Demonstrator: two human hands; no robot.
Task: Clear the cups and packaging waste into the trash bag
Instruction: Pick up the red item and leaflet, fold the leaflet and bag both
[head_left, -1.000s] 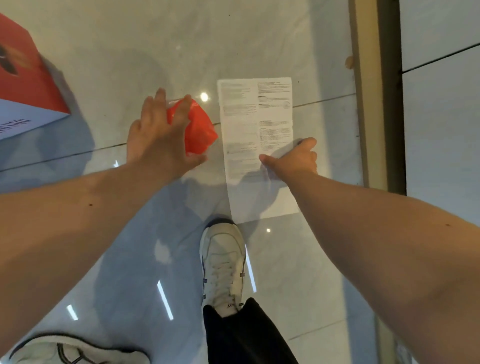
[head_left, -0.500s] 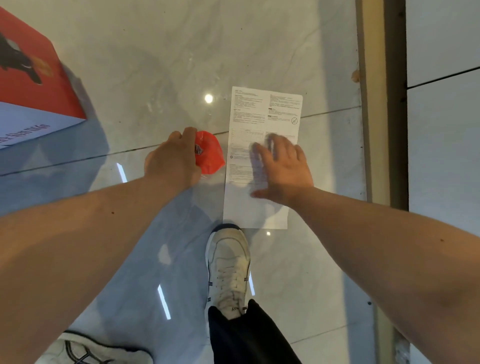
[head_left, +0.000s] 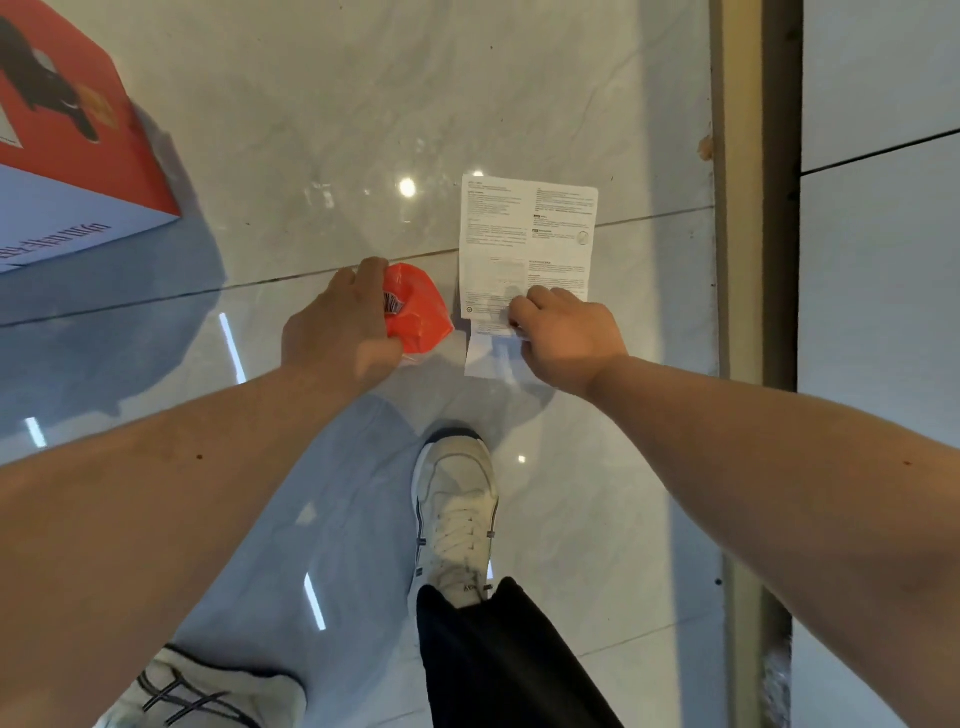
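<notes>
A crumpled red cup lies low over the glossy tiled floor, and my left hand is closed around its left side. To its right a white printed paper sheet lies flat on the floor. My right hand has its fingers curled over the sheet's near end, where the paper is bunched and folded under the fingertips. The lower part of the sheet is hidden by that hand. No trash bag is in view.
A red and white cardboard box stands at the upper left. A beige and dark threshold strip runs along the right. My two white sneakers stand on the floor below the hands.
My left hand went from spread over the red cup to closed around it. My right hand, flat on the sheet half a second ago, has curled and bunched the paper's near end.
</notes>
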